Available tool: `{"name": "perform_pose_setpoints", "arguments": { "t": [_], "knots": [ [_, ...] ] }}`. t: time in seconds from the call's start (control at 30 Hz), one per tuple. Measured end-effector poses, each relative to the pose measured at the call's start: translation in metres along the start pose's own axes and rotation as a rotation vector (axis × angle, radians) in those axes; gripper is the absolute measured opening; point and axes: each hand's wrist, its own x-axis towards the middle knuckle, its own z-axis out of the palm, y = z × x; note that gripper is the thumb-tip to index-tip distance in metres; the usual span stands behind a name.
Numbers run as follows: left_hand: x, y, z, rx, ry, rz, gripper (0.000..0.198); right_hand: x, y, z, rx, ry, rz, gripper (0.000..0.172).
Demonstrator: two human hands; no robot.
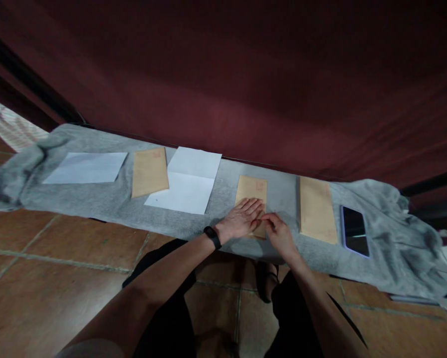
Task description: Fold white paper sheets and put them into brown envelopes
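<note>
My left hand [243, 218], with a black band on its wrist, lies flat across a brown envelope [250, 186] with red print at its upper right. The palm and fingers cover the envelope's middle. At the envelope's right edge, my right hand [279, 233] is closed, thumb and index finger pinched together on the edge. To the right lies a thick stack of brown envelopes [316, 209]. Left of my hands, a creased white sheet [193, 181] lies unfolded, partly under another brown envelope [149, 171].
A grey cloth [107, 201] covers the narrow bench, bunched at both ends. A white sheet [87, 167] lies far left. Right of the stack is a phone [355, 231] in a purple case. Behind stands a dark red surface [223, 99]; below is a tiled floor [77, 283].
</note>
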Motion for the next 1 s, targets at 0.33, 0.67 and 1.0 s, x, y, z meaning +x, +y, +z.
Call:
{"name": "perform_pose_setpoints", "arguments": {
  "t": [0.33, 0.67, 1.0],
  "knots": [
    [-0.036, 0.025, -0.006, -0.057, -0.074, 0.049, 0.085, 0.000, 0.006, -0.003, -0.024, -0.054, -0.055, 0.023],
    [-0.040, 0.016, -0.018, -0.161, -0.025, 0.041, 0.044, 0.000, 0.009, -0.011, -0.005, -0.146, -0.083, 0.026],
    [-0.042, 0.019, -0.008, -0.030, -0.017, -0.145, 0.053, -0.020, -0.018, 0.008, -0.227, 0.026, -0.160, 0.041]
  ]
}}
